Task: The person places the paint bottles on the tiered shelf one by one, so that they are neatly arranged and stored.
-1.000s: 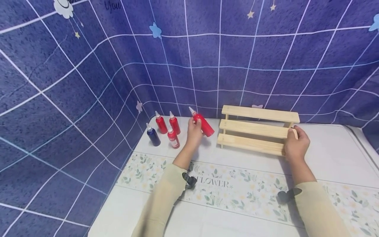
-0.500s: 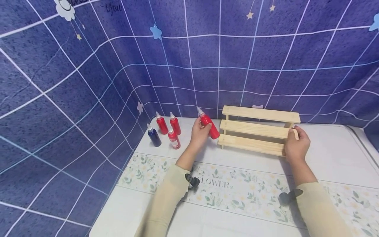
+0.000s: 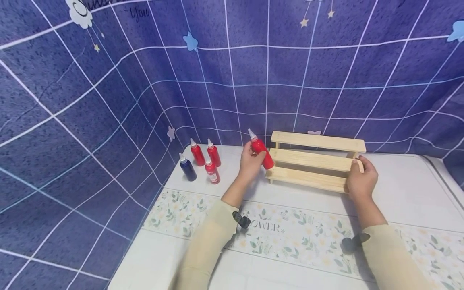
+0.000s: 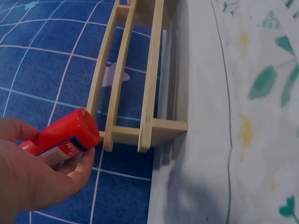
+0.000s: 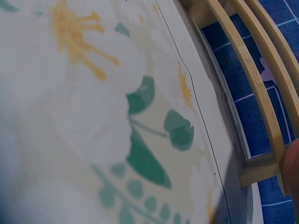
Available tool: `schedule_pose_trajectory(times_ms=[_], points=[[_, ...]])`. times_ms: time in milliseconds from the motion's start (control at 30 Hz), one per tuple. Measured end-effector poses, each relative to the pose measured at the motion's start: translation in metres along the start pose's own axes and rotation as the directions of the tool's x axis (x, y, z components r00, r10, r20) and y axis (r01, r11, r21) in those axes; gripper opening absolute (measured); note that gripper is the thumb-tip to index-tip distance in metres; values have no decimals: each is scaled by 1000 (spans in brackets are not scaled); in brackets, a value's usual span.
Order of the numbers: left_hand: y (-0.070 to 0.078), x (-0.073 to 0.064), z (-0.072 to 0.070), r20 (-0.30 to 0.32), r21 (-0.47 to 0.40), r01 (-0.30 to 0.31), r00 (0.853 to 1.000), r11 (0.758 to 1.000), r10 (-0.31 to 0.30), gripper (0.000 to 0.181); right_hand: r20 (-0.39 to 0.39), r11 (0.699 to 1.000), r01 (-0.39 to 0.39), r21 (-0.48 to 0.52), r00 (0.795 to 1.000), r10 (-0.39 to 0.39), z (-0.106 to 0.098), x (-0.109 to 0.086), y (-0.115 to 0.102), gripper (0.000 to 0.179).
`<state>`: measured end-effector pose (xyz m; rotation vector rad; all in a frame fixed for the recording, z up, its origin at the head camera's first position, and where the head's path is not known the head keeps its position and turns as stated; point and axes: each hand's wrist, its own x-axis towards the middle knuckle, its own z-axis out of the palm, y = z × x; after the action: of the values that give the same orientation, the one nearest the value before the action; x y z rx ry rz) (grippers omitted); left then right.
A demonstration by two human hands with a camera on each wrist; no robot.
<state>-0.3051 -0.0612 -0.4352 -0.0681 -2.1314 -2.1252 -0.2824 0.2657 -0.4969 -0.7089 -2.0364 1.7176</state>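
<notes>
In the head view my left hand [image 3: 251, 163] grips a red squeeze bottle [image 3: 262, 151] with a pale pointed nozzle. The bottle leans, nozzle up and to the left, its base overlapping the left end of a three-tier wooden rack [image 3: 308, 178]. From the left wrist view, the base of the red bottle [image 4: 84, 128] faces the rack's end, and part of a label shows. My right hand [image 3: 362, 179] holds the rack's right end, thumb over the middle tier. Only a sliver of the right hand [image 5: 292, 172] enters the right wrist view, against the rack [image 5: 250, 70].
Three red bottles, one of them the front red bottle [image 3: 212, 172], stand upright at the left with a dark blue bottle [image 3: 187, 168]. A blue patterned curtain [image 3: 224, 96] hangs behind the white table [image 3: 406, 181]. A floral strip [image 3: 301, 229] crosses the tabletop.
My left hand has carried the red bottle rightward to the rack's left end, and the bottle now leans less. The right hand stays on the rack, which keeps its place.
</notes>
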Motion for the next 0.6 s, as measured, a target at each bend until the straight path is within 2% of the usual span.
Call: schedule_pose_trajectory(times_ms=[200, 600], points=[[-1, 3, 10, 30, -57, -43, 999, 997, 45, 62, 11, 1000, 5, -5, 1000, -5, 1, -2, -1, 50], [-12, 10, 28, 123, 11, -110, 986, 994, 108, 65, 0, 1000, 18, -15, 1000, -18, -2, -1, 0, 51]])
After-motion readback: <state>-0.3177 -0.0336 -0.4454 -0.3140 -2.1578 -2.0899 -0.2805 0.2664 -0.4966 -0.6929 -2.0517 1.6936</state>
